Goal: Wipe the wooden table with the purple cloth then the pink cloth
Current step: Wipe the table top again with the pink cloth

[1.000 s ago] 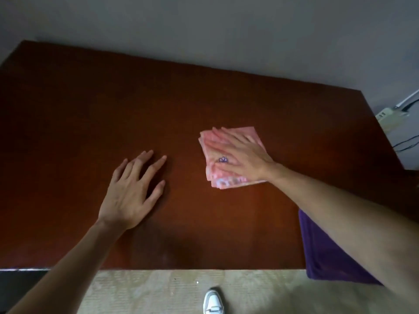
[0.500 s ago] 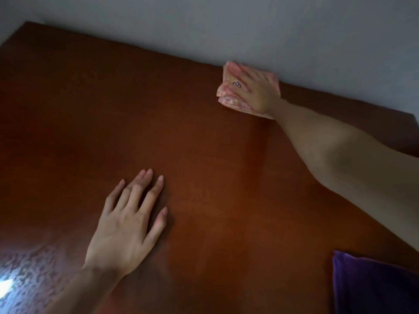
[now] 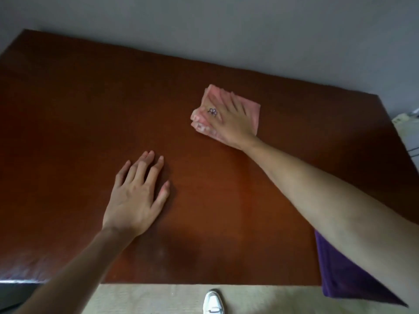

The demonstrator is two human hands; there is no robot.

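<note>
There is one view only, from a camera worn on the person's head, standing at the near edge of the surface (image 3: 68, 114). It looks forward and steeply down, close enough that both forearms fill the lower frame. The wide lens bends the edges. Past the fingers (image 3: 147, 162) the grey wall (image 3: 226, 30) shows; behind them, below, the floor (image 3: 158, 298) and a white shoe (image 3: 213, 302).

pink cloth (image 3: 251, 109): my right hand (image 3: 229, 123) covers its middle; I see only the edges.
purple cloth (image 3: 340, 277): at 4 o'clock, my right forearm hides its upper part.
shoe (image 3: 213, 302): at 6 o'clock, cut by the bottom edge.
white object (image 3: 405, 120): at 3 o'clock, cut off, too blurred to identify.
</note>
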